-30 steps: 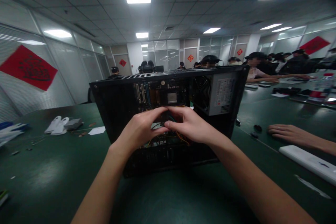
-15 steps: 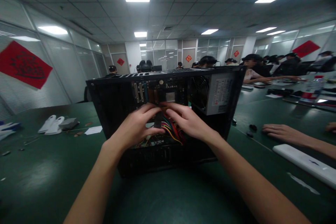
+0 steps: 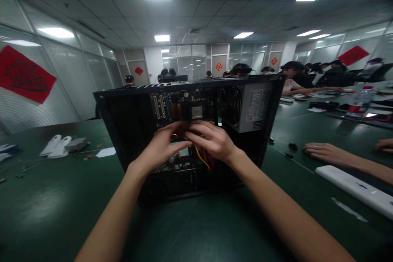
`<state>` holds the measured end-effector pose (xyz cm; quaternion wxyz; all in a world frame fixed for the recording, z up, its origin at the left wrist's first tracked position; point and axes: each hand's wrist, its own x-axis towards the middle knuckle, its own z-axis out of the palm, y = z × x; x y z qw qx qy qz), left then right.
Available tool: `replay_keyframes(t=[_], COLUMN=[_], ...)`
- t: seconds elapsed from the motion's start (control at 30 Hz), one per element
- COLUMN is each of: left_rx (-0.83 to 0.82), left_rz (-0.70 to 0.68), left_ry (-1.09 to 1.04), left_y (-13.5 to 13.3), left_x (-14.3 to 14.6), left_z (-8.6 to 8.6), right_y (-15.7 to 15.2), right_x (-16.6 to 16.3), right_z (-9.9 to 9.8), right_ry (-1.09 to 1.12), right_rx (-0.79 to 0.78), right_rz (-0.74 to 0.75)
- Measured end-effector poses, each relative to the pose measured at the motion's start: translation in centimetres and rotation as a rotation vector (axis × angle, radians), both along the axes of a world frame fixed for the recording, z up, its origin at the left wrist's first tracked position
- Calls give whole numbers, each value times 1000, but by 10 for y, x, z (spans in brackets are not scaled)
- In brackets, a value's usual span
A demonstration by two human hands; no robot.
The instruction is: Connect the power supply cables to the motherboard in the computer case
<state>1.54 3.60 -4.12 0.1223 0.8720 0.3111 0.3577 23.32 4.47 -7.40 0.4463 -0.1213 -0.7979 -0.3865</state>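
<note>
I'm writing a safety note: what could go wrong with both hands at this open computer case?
The red and yellow wires beside the right hand might snag or get tugged. The bare left hand could brush the motherboard behind it. The computer case stands on the green table, so a hard push might shift it.

Free room spans the near tabletop, but wires and a power supply crowd the case.
</note>
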Motion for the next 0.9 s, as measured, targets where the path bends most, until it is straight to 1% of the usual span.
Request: replay_keyframes(t=[0.07,0.1,0.17,0.2,0.23,0.27,0.33,0.4,0.6,0.73,0.9], left_rx=[-58,-77,-109,-127,-150,-176,-226,-256,-275,-257,-233], left_rz=[97,147,246,287,319,336,336,323,342,346,393], left_ry=[-48,-54,-36,-17,9,37,86,130,177,192,227], left_y=[7,11,20,23,27,29,32,33,34,37,39], left_x=[6,9,14,15,17,18,22,26,39,43,42], left_z=[-8,-13,-23,-27,-32,-36,-43,-48,-56,-60,-63], right_y=[9,14,23,27,30,34,39,42,47,47,47], right_x=[3,4,4,4,5,5,8,10,5,1,1], right_z=[-1,-1,0,0,0,0,-3,-7,-20,-20,-22], right_ry=[14,0,-92,-163,-242,-316,-424,-466,-467,-487,-488], right_rx=[-99,-182,-383,-469,-530,-567,-591,-602,-594,-599,-585], right_rz=[-156,-260,-474,-554,-603,-625,-623,-609,-593,-607,-610])
